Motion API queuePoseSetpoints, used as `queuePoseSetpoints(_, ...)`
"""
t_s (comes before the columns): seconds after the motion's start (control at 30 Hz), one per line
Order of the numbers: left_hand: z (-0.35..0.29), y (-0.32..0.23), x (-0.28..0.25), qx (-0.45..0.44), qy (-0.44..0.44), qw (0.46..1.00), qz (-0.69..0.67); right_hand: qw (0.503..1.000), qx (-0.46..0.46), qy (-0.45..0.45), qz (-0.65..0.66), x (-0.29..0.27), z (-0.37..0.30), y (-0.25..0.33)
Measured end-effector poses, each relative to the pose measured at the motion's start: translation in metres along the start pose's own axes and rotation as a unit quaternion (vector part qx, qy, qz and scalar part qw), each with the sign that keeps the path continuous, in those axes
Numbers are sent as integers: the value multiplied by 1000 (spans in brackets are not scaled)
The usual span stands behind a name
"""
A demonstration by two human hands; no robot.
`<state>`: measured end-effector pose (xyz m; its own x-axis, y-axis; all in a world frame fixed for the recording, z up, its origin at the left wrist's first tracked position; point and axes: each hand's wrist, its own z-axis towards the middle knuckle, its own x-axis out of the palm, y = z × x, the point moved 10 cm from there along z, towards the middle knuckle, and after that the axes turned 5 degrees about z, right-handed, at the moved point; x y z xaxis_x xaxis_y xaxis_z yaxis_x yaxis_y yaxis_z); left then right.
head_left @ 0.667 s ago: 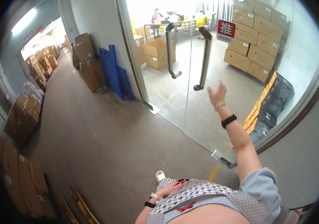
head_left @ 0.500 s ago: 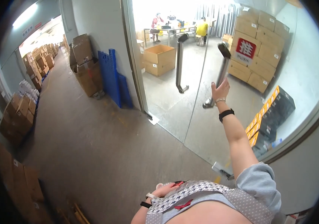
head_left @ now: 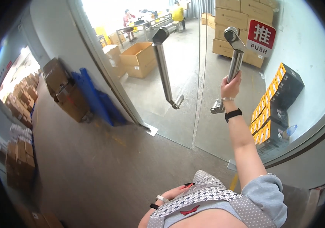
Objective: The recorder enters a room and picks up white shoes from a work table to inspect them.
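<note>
Now I see the right hand [head_left: 231,86] wrapped around a steel door handle [head_left: 236,64]; the left hand [head_left: 175,192] lies against the patterned apron [head_left: 204,194], its grip unclear to me.

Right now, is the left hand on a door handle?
No, the left hand is at the apron; the right hand grips a handle.

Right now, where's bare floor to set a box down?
Bare: corridor floor between glass doors and left-hand stacked cartons; inside, room floor between open carton and black-orange boxes. Crowded: right wall inside, lined by those boxes and a carton stack.
</note>
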<state>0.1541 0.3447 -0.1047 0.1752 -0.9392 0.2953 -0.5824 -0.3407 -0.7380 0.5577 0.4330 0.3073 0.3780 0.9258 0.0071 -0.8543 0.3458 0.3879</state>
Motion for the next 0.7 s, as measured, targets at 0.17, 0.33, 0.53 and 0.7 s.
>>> queuePoseSetpoints(0.17,49,-23,-4,-67,25,997,-9,1000,-9,11,-23,43,18,-68)
queuePoseSetpoints(0.33,75,-86,-6,-82,40,996,0,999,-14,-3,-38,89,45,-119)
queuePoseSetpoints(0.53,182,-206,14,-96,35,995,-12,998,-34,-33,-36,129,90,-220)
queuePoseSetpoints(0.7,260,-340,53,-103,83,976,174,996,-20,-23,-79,149,124,-311)
